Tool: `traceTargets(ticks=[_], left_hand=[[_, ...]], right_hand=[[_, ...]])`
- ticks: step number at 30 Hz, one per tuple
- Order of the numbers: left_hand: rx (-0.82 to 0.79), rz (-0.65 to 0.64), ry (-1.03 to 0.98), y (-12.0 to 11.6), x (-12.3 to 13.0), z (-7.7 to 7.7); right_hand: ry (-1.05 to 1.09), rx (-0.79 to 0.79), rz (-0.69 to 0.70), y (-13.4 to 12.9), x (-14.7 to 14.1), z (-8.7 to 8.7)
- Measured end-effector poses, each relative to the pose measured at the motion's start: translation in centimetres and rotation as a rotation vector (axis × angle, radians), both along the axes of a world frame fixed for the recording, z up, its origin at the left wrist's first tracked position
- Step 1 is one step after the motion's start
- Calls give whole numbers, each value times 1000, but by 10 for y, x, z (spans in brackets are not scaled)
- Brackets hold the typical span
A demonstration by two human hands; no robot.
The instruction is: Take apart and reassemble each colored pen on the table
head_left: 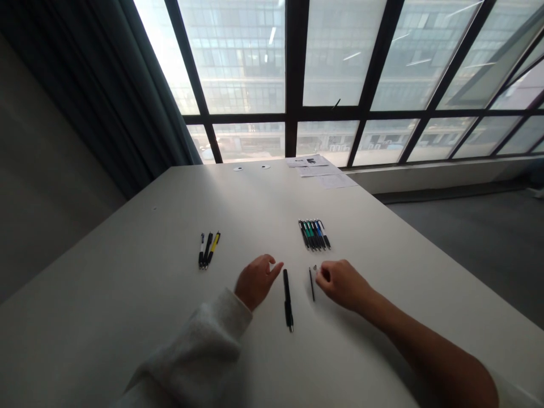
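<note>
Resting empty: left hand (257,281), narrowly curled beside black pen (288,299); right hand (342,285), likewise narrow, by thin refill (311,284) and tiny metal part (315,267); 3 pens (209,249) grouped apart, seemingly sorted.

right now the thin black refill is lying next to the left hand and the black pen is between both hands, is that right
Not quite. In the head view, the thin black refill lies next to the right hand, not the left hand. The black pen does lie between both hands, as you said.
</note>
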State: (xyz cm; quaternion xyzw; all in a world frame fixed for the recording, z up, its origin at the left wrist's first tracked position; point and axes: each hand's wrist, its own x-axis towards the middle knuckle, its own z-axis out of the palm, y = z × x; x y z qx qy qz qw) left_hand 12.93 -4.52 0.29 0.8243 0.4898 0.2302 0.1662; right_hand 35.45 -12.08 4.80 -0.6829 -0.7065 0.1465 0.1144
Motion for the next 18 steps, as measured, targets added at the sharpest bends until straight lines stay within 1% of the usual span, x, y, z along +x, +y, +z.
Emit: traceTargets(ticks=[2, 4, 7, 10, 18], left_hand=[[2, 18, 20, 4, -7, 0], [0, 26, 48, 5, -9, 0], [-6, 23, 103, 4, -7, 1], [-9, 21, 150, 1, -4, 1], [-8, 35, 205, 0, -4, 0]], right_hand=[[17, 41, -17, 2, 6, 4], [43, 14, 27, 1, 7, 4], [77, -79, 103, -1, -1, -1], [47, -135, 127, -4, -11, -7], [-1, -135, 169, -9, -22, -17]])
